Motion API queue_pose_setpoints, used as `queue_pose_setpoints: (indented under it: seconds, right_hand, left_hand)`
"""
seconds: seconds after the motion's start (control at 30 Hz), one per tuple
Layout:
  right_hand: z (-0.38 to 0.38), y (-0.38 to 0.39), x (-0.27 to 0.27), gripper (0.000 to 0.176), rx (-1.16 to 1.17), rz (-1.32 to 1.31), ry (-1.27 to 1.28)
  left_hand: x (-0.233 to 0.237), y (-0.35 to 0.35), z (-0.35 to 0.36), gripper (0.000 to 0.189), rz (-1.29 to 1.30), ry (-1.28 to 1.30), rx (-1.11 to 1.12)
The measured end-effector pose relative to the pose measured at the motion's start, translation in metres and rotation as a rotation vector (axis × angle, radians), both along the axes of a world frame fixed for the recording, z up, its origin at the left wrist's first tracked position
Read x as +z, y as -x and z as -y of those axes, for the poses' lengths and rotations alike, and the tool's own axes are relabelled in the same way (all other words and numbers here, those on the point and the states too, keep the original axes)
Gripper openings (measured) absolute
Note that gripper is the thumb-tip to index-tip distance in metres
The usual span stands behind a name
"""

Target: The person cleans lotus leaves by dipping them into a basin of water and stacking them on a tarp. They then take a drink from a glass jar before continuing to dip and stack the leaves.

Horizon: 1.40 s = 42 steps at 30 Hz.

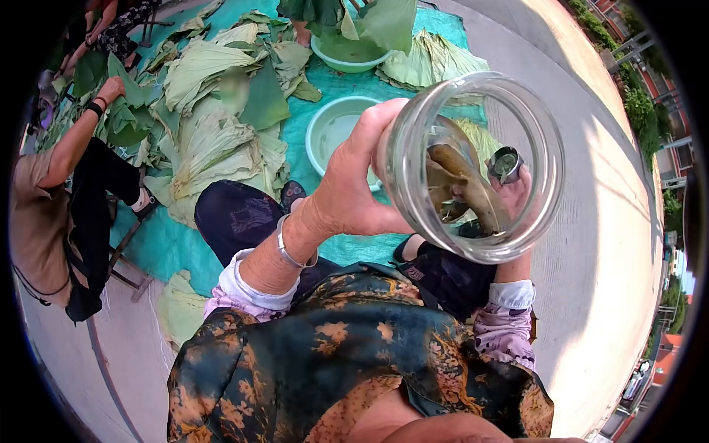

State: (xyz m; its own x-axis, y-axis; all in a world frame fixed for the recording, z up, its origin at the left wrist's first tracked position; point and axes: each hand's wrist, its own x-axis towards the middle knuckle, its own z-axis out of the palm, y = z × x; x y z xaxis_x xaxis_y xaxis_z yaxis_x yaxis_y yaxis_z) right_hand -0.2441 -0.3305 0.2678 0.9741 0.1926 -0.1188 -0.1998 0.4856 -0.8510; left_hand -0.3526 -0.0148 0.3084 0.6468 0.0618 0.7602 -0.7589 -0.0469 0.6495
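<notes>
My left hand [354, 181], a metal bracelet at its wrist, grips a clear glass jar [402, 166] by its side. The jar is tilted with its wide round rim facing the camera. Through the glass show brown, curved, pod-like pieces [476, 193]; what exactly they are I cannot tell. Behind the jar, my right hand [517, 190] holds a small, round, dark lid-like object [505, 164], seen partly through the glass. The fingers of my right hand are partly hidden by the jar.
Large green leaves [210, 140] lie piled on a turquoise sheet [340, 249]. Two pale green basins [319, 140] stand beyond my knees. A person [44, 192] sits at the left, touching leaves. Another person's arm [301, 33] shows behind the far basin. Pavement [569, 266] runs along the right.
</notes>
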Motion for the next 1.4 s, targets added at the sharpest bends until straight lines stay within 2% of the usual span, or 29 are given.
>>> queue_pose_setpoints:
  seconds: [0.1,0.2,0.27,0.33,0.4,0.47,0.57,0.67,0.7,0.8,0.9,1.1,1.27,1.4]
  right_hand:
    - [0.003,-0.006,-0.007,0.041,0.032,0.063,-0.009]
    - [-0.001,-0.004,-0.001,0.041,0.007,0.07,0.062]
    - [-0.004,-0.003,-0.001,0.041,-0.007,0.077,0.068]
    - [-0.002,-0.005,-0.004,0.041,0.021,0.077,0.048]
    - [0.003,-0.009,-0.007,0.04,0.045,0.052,0.004]
    - [0.0,-0.005,-0.005,0.041,0.029,0.145,0.154]
    - [0.002,-0.006,-0.007,0.041,0.013,0.137,0.184]
    - [0.002,-0.005,-0.01,0.041,-0.039,0.046,0.013]
    - [-0.001,-0.001,-0.004,0.041,-0.046,0.043,0.032]
    - [-0.003,-0.003,0.003,0.041,0.018,0.029,0.009]
    - [-0.004,-0.001,0.0,0.042,-0.014,0.026,-0.039]
    - [-0.002,-0.002,0.003,0.045,-0.014,0.059,0.037]
    - [0.001,-0.003,-0.002,0.045,0.012,0.002,-0.073]
    - [0.001,0.001,0.007,0.045,-0.022,-0.032,-0.054]
  left_hand:
    - [-0.012,0.006,-0.002,0.096,-0.193,-0.012,0.009]
    - [-0.02,0.007,-0.003,0.098,-0.197,0.004,0.038]
    - [-0.028,0.011,-0.006,0.099,-0.421,0.047,-0.046]
    - [-0.028,0.01,-0.009,0.1,-0.384,0.025,-0.025]
    - [-0.02,0.001,-0.014,0.1,-0.083,-0.064,0.097]
    - [-0.012,-0.002,-0.017,0.098,0.076,-0.112,0.145]
    - [-0.002,-0.001,-0.02,0.093,0.097,-0.122,0.11]
    - [0.006,-0.005,-0.019,0.085,0.188,-0.093,0.091]
    - [0.008,-0.006,-0.018,0.084,0.213,-0.085,0.091]
    - [0.016,-0.005,-0.022,0.075,0.174,-0.128,0.028]
    - [0.02,-0.019,-0.024,0.067,0.316,-0.09,-0.024]
    - [0.053,-0.01,-0.024,0.057,0.471,-0.105,0.011]
    - [0.077,-0.011,-0.029,0.056,0.577,-0.175,0.09]
    - [0.087,-0.023,-0.019,0.056,0.773,-0.061,0.177]
